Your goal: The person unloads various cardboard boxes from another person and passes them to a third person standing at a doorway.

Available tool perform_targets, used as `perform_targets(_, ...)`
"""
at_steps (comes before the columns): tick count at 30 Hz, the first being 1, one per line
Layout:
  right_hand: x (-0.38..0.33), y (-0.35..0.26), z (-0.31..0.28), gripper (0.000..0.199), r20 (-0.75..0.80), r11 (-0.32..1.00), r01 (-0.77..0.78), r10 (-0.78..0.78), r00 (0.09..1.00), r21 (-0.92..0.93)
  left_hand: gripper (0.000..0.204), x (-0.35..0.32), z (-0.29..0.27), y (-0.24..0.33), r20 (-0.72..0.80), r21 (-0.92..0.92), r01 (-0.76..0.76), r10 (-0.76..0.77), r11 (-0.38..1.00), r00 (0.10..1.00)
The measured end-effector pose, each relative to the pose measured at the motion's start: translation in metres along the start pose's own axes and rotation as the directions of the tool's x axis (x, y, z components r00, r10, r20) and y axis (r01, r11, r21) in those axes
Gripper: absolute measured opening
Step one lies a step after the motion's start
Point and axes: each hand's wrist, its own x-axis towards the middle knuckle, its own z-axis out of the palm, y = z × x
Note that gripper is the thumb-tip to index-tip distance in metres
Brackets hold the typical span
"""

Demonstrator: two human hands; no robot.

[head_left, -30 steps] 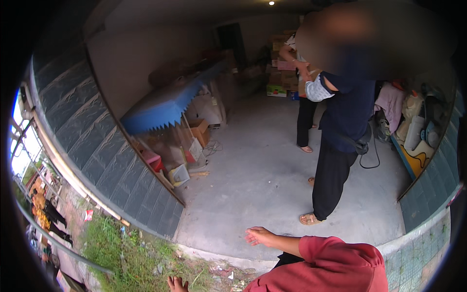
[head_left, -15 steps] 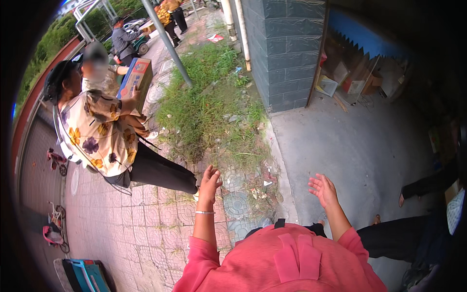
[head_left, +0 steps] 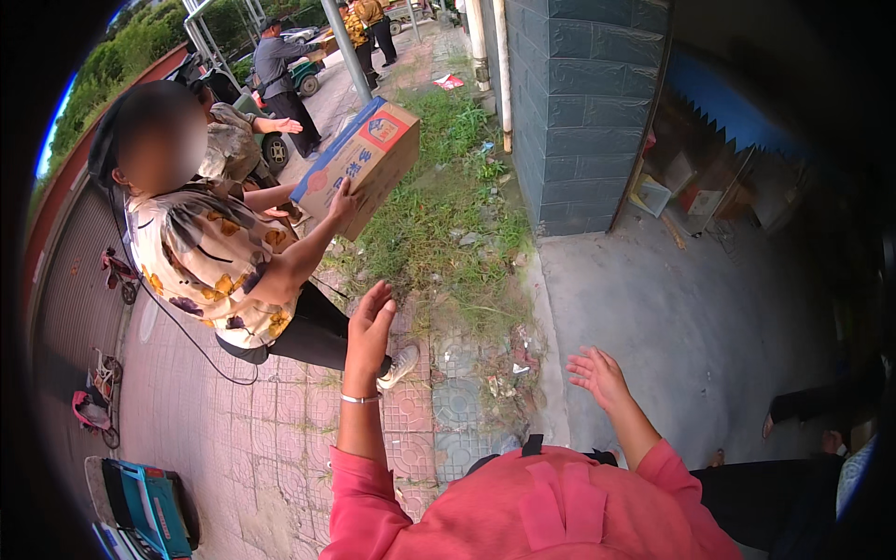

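Both my arms reach forward from pink sleeves, palms turned toward each other and nothing between them. My left hand point(head_left: 371, 322) has its fingers stretched out, a silver bangle around the wrist. Lower on the right, my right hand point(head_left: 598, 377) is spread over the grey concrete. Ahead on the left, a person in a flowered shirt point(head_left: 210, 266) holds a cardboard box point(head_left: 362, 163) with a blue top edge and an orange-red label. The box is slightly tilted and apart from my hands. My left hand is nearest to it.
Patterned pink paving point(head_left: 289, 411) meets a weedy grass strip point(head_left: 448, 224) beside a grey tiled pillar point(head_left: 597, 121). A metal pole point(head_left: 347, 56) stands at the grass. Other people stand behind the box and at the right edge. A teal vehicle point(head_left: 154, 509) is at lower left.
The person in the flowered shirt has turned toward me, swinging the box right and closer. My left hand has moved up and left; my right hand has shifted slightly left and down.
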Motion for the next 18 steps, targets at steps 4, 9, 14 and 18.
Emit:
perform_targets(4, 0.009, 0.002, 0.037, 0.053, 0.143, 0.998, -0.064, 0.067, 0.987, -0.024, 0.040, 0.071, -0.003, 0.063, -0.006, 0.184, -0.272, 0.278, 0.944, 0.961)
perform_targets(9, 0.022, 0.004, 0.134, 0.081, 0.377, 0.991, -0.100, 0.126, 0.917, -0.089, 0.071, 0.154, 0.008, 0.081, 0.306, 0.721, -0.469, 0.372, 0.510, 0.876)
perform_targets(14, 0.000, -0.059, 0.208, 0.076, 0.622, 0.979, 0.190, -0.191, 0.759, 0.069, 0.084, 0.167, 0.038, 0.119, 0.604, 0.515, -0.110, -0.269, 0.850, 0.750)
perform_targets(18, -0.015, -0.042, 0.188, 0.046, 0.400, 0.901, 0.362, -0.431, 0.809, 0.238, 0.062, 0.131, 0.097, 0.143, 0.700, 0.472, -0.336, -0.114, 0.815, 0.705)
